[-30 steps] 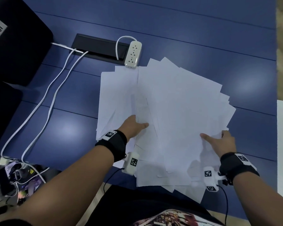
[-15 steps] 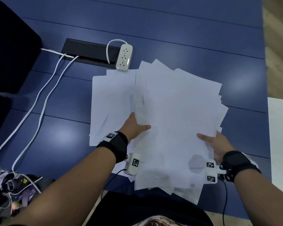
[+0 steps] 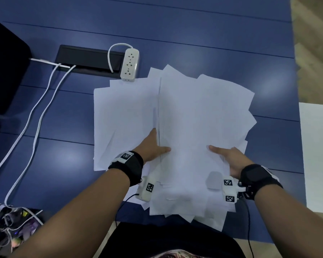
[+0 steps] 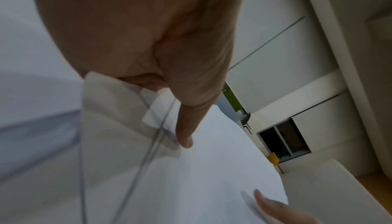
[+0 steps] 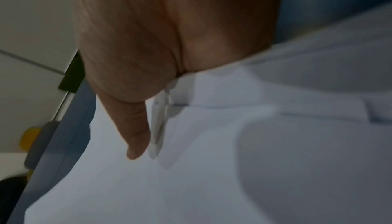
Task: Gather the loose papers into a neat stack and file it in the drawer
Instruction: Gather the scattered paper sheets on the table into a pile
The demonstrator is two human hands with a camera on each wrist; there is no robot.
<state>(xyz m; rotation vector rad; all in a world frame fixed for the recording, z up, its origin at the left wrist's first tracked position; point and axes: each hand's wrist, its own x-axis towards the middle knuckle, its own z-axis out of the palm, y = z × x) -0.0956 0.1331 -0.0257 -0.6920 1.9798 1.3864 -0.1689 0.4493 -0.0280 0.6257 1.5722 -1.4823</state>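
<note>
Blue desk point(image 3: 194, 30), seen from above; the papers point(image 3: 203, 116) lie in a ragged fan toward its near edge, their lowest corners overhanging that edge. Left hand point(image 3: 153, 148) has its thumb on top of the upper bundle, with the fingers hidden under those sheets; it seems to pinch the bundle's left edge. Right hand point(image 3: 229, 159) mirrors this at the right side, thumb on top, fingers hidden, so both appear to hold the upper sheets between them. A lower layer stays flat on the desk to the left, reaching toward the power strip point(image 3: 130, 65) near the far-left side. No drawer in view. Judgement: sheets are light, thin and floppy, and slide easily over each other; held flat by one edge they would sag and fan out. Best grip looks like both long sides, squeezed inward, then tipped upright and tapped on the desk to square the edges. Stray lower sheets need collecting first. Corners may crease if forced.
</note>
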